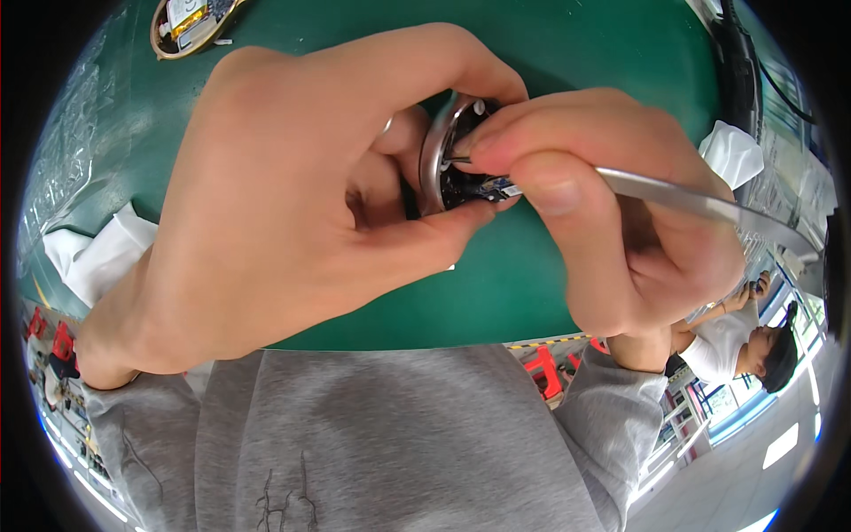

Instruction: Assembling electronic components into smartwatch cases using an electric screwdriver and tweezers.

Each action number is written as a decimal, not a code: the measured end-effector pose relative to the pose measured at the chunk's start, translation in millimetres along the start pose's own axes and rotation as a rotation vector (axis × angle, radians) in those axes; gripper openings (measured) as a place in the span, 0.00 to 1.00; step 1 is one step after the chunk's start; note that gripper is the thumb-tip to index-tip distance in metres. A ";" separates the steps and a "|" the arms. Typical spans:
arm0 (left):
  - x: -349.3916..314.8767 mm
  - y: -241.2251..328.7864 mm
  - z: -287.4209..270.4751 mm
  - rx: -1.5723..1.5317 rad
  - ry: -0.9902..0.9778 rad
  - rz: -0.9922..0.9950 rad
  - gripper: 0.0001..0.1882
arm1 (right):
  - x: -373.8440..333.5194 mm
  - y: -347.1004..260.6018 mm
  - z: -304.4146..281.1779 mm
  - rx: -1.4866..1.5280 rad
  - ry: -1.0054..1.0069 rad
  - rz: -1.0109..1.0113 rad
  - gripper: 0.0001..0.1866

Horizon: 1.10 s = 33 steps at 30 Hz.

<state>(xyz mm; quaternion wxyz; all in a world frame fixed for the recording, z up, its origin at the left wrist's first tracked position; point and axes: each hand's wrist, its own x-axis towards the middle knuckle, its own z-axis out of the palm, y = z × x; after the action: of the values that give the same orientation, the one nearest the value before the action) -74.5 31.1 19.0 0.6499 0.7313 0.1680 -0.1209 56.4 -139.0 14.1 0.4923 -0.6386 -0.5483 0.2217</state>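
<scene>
Shiny metal tweezers [678, 195], glossy metal casing [432, 168], smooth tabletop [523, 297], matt cloth sweatshirt [381, 434]

Casing [432, 168] between left hand [266, 199] and right hand [643, 146], over bench [496, 306]. Tweezers [678, 195] in right hand, tip inside casing, other end out right. Second casing [162, 55] far left corner, parts in it. Crumpled sheet [102, 257] by left wrist; another [732, 154] right of right hand, cable [738, 75] behind that.
</scene>
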 end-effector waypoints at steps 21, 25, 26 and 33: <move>-8.2 18.7 7.0 0.047 0.080 -0.033 0.29 | -6.8 6.4 6.9 0.108 0.125 0.164 0.07; 7.6 21.7 -10.5 -0.262 -0.123 -0.284 0.29 | -6.0 11.6 3.1 0.027 0.079 0.052 0.08; 7.5 21.5 -11.1 -0.304 -0.129 -0.331 0.28 | -6.2 6.3 4.2 0.053 0.090 0.133 0.08; 3.2 16.6 -8.7 -0.359 -0.096 -0.242 0.26 | -9.6 1.7 6.5 0.060 0.132 0.216 0.08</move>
<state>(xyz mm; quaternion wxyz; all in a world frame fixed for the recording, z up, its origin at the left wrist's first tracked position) -65.2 38.3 33.9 0.7578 0.5716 0.2422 -0.2007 49.0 -145.2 7.4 0.5194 -0.6921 -0.4358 0.2476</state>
